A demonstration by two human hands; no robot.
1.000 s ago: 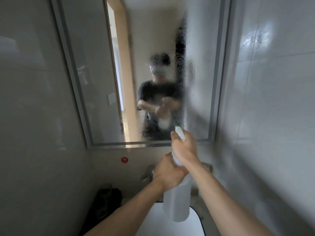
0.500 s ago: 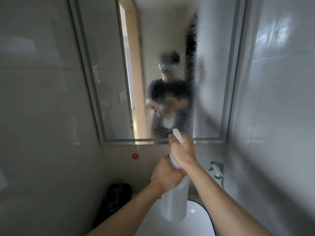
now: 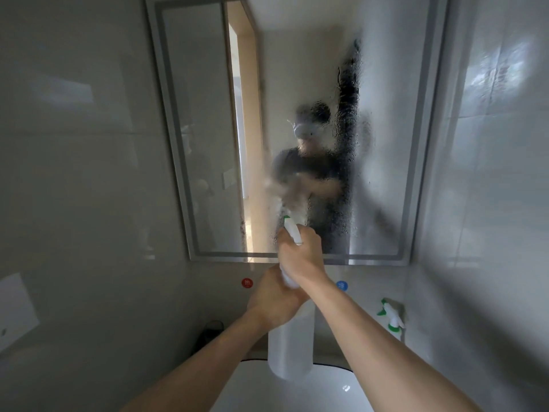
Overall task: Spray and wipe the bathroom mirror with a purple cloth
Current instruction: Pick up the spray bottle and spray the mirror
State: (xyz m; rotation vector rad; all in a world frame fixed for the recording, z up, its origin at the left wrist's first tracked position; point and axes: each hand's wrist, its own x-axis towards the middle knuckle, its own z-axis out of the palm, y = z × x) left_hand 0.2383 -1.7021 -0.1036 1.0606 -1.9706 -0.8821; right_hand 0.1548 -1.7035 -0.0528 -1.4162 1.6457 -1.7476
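One translucent spray bottle (image 3: 290, 349), contents unclear, right grip (image 3: 300, 258) curled round trigger head, left grip (image 3: 271, 300) round neck

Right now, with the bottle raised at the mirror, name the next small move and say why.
Probably aim the spray bottle leftward and squeeze: droplets cover the middle and right of the mirror, while its left part looks dry. The right hand grips the trigger head and the left hand the neck, so the bottle is ready to fire.

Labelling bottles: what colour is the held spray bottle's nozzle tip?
Green tip on the spray bottle; head view.
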